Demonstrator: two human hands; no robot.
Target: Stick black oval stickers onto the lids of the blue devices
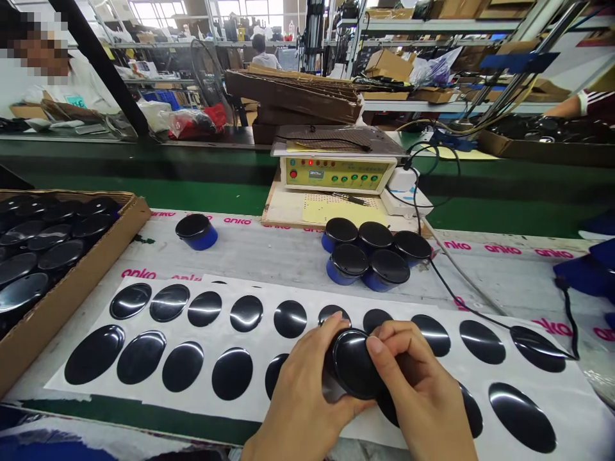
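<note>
Round black plastic disc (354,362) looks glossy and smooth; the black oval stickers (184,365) shine on a matt white paper sheet (336,298); brown cardboard box (72,288) looks rough.

The bench (288,256) carries a sticker sheet (307,358), blue pots (369,256) beyond, a box (72,282) left.

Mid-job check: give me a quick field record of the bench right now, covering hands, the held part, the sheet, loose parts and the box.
left hand: cups the round black part from its left side
right hand: thumb and fingers on the part's right edge
sheet: white, flat on the bench, two rows of glossy black ovals
cluster: five blue-bodied, black-topped units, touching, behind the sheet
single unit: stands apart, to the left
cardboard box: far left, filled with black discs
tester: cream box with green buttons, behind the cluster
</note>
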